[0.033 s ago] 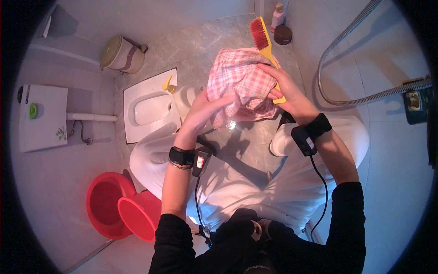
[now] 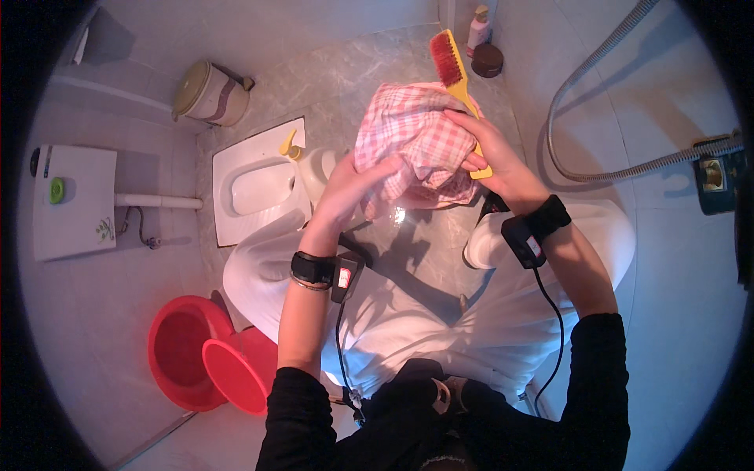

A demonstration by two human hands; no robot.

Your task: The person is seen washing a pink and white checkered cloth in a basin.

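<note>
A pink-and-white checked cloth (image 2: pixel 408 118) is bunched up between my two hands, above the tiled floor. My left hand (image 2: pixel 353 184) grips its left lower side, with the thumb stretched across the folds. My right hand (image 2: pixel 499 157) holds the right side of the cloth together with a yellow scrubbing brush (image 2: pixel 457 78). The brush's red bristles point up and to the left, beyond the cloth, and part of its handle is covered by my fingers. Folds hide several of my fingertips.
A squat toilet (image 2: pixel 259 188) lies left of my hands, beside a white jug with a yellow pump (image 2: pixel 290 145). Two red basins (image 2: pixel 177 353) stand at lower left, a lidded bin (image 2: pixel 212 94) at far left. A pump bottle (image 2: pixel 478 31), brown jar (image 2: pixel 487 60) and shower hose (image 2: pixel 554 125) are right.
My left hand and the cloth's left edge have shifted very slightly left. The right hand and brush look the same.
</note>
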